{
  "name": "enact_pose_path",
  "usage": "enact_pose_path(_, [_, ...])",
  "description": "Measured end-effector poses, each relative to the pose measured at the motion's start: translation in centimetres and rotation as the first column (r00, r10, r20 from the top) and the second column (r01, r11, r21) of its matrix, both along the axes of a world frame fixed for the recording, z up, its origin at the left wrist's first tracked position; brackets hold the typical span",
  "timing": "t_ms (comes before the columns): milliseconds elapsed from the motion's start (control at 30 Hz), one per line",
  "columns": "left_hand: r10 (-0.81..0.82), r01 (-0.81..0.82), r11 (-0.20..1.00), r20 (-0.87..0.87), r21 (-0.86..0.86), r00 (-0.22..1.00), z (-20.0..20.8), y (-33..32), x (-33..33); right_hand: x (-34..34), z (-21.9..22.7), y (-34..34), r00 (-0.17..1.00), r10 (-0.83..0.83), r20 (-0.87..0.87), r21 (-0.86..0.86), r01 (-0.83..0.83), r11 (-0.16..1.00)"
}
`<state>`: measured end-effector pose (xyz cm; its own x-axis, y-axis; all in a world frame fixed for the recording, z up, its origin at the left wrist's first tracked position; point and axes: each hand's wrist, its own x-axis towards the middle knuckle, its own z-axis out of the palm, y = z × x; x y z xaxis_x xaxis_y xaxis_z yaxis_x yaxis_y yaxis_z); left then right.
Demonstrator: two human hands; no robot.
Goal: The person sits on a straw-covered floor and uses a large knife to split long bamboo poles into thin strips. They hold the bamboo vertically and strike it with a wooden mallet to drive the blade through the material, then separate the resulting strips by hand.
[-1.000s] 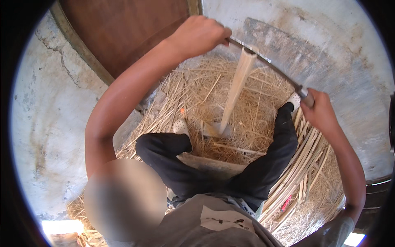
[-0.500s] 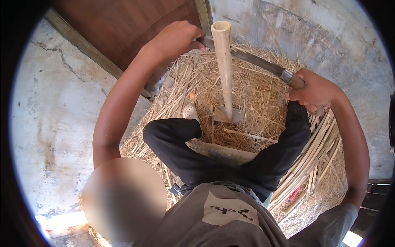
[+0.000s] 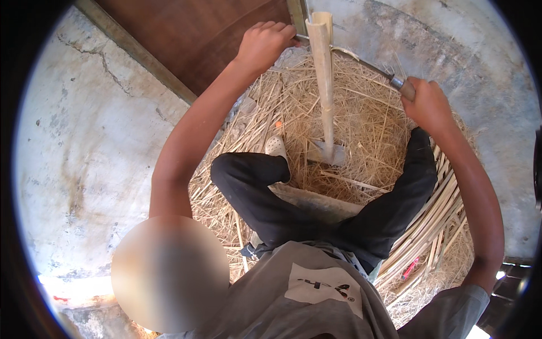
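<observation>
Pole (image 3: 323,73) stands near upright in front of person, lower end on grey slab (image 3: 338,155), top split open. Right hand (image 3: 428,103) closed round handle of knife (image 3: 377,69); left hand (image 3: 266,45) grips far end of blade (fingers hide tip). Blade runs across pole just below top, seemingly lodged in split. Step in hand looks like splitting pole lengthwise. Next move calls for even downward push from both hands, blade centred, pole guarded against tipping (neither hand holds it directly). Straw (image 3: 366,110) lies round slab.
</observation>
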<state>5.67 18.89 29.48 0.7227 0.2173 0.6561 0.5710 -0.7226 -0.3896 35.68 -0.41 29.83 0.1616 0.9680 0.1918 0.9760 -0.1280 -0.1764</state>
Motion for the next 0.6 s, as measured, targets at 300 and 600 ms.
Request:
enact_pose_path(300, [0.013,-0.012,0.998,-0.027,0.062,1.0,-0.8,3.4,0.0,0.3,-1.0,3.3,0.994,0.033,0.1,0.093,-0.042,0.995])
enact_pose_path(600, [0.025,-0.056,0.953,-0.106,-0.298,0.994,3.4,3.1,-0.5,-0.7,3.6,3.1,0.948,0.016,-0.319,-0.259,-0.103,0.96])
